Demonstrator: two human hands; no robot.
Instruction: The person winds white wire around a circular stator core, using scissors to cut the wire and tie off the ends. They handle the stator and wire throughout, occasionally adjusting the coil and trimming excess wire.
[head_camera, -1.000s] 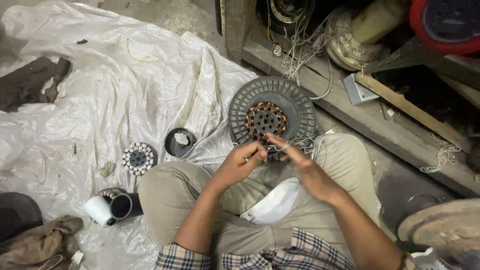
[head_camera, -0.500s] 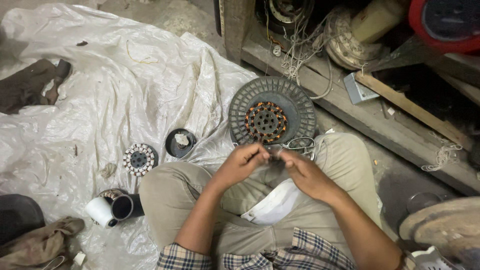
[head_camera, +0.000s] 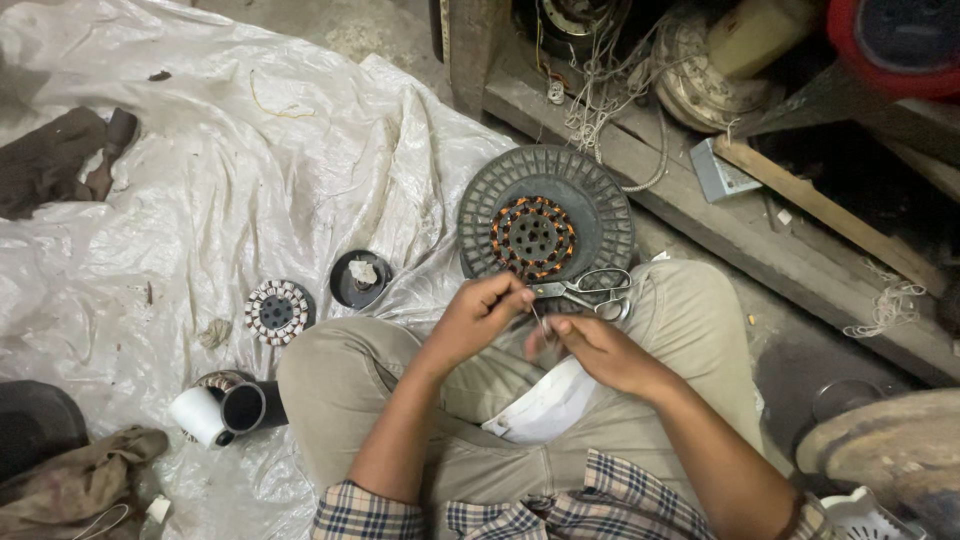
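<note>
My left hand (head_camera: 478, 312) and my right hand (head_camera: 590, 350) meet over my lap, fingertips pinched on a thin wire or thread (head_camera: 540, 322) stretched between them. Just beyond them a grey round motor housing (head_camera: 546, 212) with copper windings in its centre leans against my knees. A pair of scissors (head_camera: 590, 288) lies on my right thigh beside the housing. A white folded sheet (head_camera: 545, 405) rests in my lap under my hands.
A crumpled white plastic sheet (head_camera: 230, 170) covers the floor. On it sit a small wound stator (head_camera: 276, 311), a black cap (head_camera: 358, 279), a white and black tube piece (head_camera: 225, 410) and rags (head_camera: 60, 160). A wooden shelf edge (head_camera: 760, 240) with tangled wires and parts runs at the right.
Both hands have drawn back from the motor housing toward my lap and closed together on the thin strand. The scissors on my thigh are now uncovered.
</note>
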